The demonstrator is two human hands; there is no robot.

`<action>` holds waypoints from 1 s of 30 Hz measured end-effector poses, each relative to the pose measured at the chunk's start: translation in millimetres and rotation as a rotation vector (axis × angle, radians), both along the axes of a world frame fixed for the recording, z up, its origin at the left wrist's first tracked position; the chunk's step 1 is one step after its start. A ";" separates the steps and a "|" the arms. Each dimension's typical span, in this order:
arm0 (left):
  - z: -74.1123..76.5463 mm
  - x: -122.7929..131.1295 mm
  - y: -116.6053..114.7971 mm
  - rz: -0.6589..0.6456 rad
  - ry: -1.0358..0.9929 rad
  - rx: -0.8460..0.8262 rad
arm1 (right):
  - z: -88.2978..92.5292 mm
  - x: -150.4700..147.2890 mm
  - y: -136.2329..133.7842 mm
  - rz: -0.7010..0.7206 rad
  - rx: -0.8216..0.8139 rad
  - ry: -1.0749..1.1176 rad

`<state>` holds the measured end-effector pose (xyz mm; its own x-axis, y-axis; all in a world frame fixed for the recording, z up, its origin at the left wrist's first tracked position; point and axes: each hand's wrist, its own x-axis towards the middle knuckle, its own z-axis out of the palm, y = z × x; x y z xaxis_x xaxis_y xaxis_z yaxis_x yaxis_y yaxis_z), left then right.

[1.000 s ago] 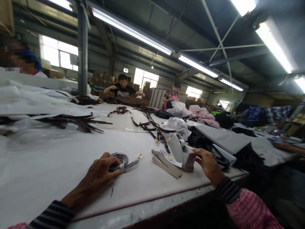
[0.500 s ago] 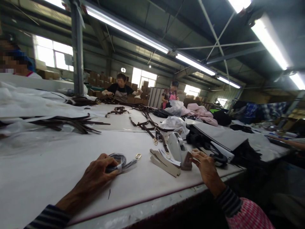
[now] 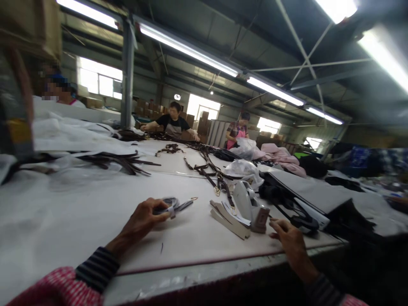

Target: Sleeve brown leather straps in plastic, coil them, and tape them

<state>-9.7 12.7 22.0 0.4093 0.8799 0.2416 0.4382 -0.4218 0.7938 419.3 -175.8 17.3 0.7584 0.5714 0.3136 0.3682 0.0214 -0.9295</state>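
on the table (image 3: 63, 221), left hand (image 3: 140, 223) grips coiled strap (image 3: 168, 207).

A coiled grey strap (image 3: 168, 207) with a small brass ring (image 3: 194, 198) is gripped by the left hand (image 3: 142, 223) on a white-covered worktable (image 3: 79, 216); the loosely curled right hand (image 3: 290, 244) is held just beside a pale grey plastic holder (image 3: 259, 219).

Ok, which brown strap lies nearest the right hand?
The long strap whose gold clip reaches the pale cut pieces; the other brown straps lie farther up the table.
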 end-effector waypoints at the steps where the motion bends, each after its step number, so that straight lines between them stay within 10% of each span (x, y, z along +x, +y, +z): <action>1: 2.4 -1.1 -1.3 -0.003 -0.061 -0.023 | 1.1 -2.2 -4.4 -0.038 -0.007 -0.035; 4: 7.2 -2.6 -3.8 0.010 -0.289 -0.144 | 10.9 -24.7 -6.1 -0.031 0.000 -0.170; 11: 2.0 -2.1 -3.3 0.047 -0.471 -0.223 | 37.8 -177.1 55.0 0.743 -0.040 -0.036; 16: 0.4 -3.1 -2.1 0.048 -0.543 -0.223 | 27.4 -259.4 117.8 0.981 0.058 0.095; 30: 0.0 2.0 -0.3 0.070 -0.555 -0.244 | 7.4 -262.6 146.8 0.904 -0.013 0.131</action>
